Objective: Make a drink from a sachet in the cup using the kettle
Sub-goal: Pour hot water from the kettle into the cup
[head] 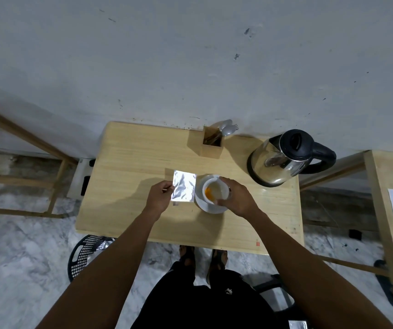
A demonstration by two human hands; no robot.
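Standing at the wooden desk (129,160), you are pinching a silver foil sachet (183,186) by its left edge with your left hand (160,198), fingers clenched on it just beside the cup. Your right hand (237,198) is wrapping the white cup (213,189), which is sitting on a white saucer (205,206) with orange powder inside. Well apart at the desk's far right corner, the steel kettle (283,160) is standing, near a wooden cutlery holder (212,144).

Both arms extended forward, hands low.
Left hand (158,197) pinching at fingertips; right hand (237,198) curled in grip, palm down.
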